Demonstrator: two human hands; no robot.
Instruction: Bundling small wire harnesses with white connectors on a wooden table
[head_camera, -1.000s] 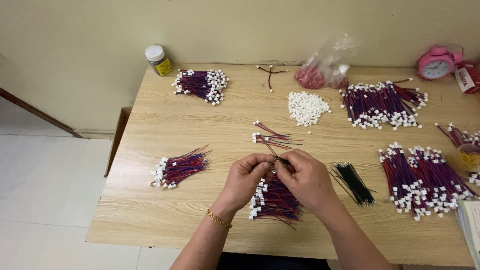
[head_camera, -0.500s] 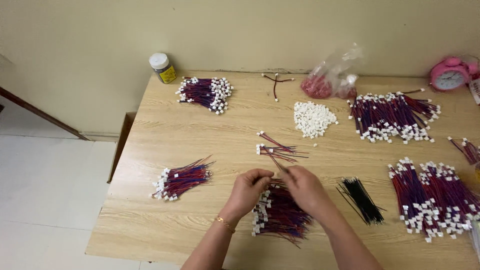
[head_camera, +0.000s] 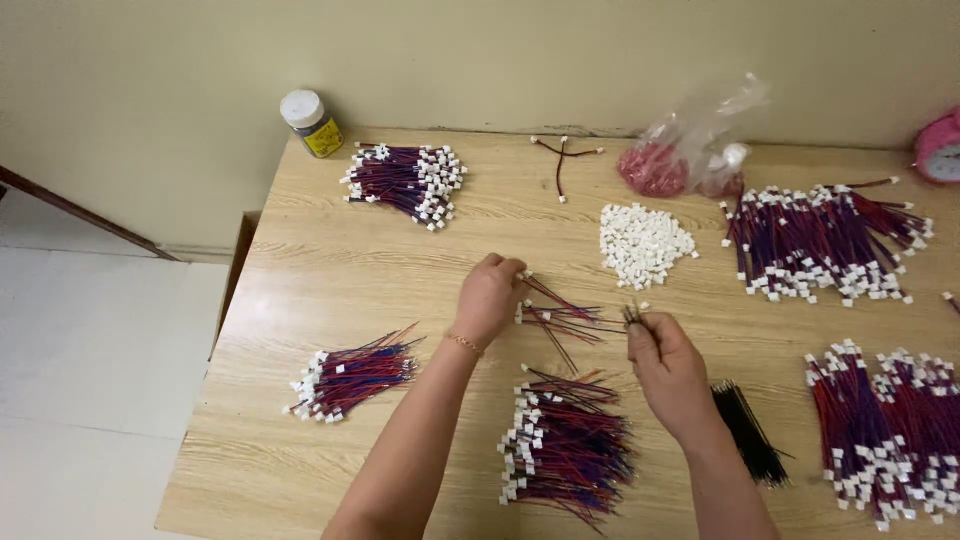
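My left hand (head_camera: 490, 298) pinches a wire from the small loose bunch (head_camera: 560, 318) mid-desk, while my right hand (head_camera: 665, 365) pinches black wire ends (head_camera: 632, 316) upright, clear of the piles.

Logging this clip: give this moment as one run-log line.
left hand: on small wire bunch | right hand: pinching black ties | table: wire bundles, white connector pile

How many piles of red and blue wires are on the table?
6, and more may be hidden off the right edge: back left, front left, small middle, front middle, back right, front right.
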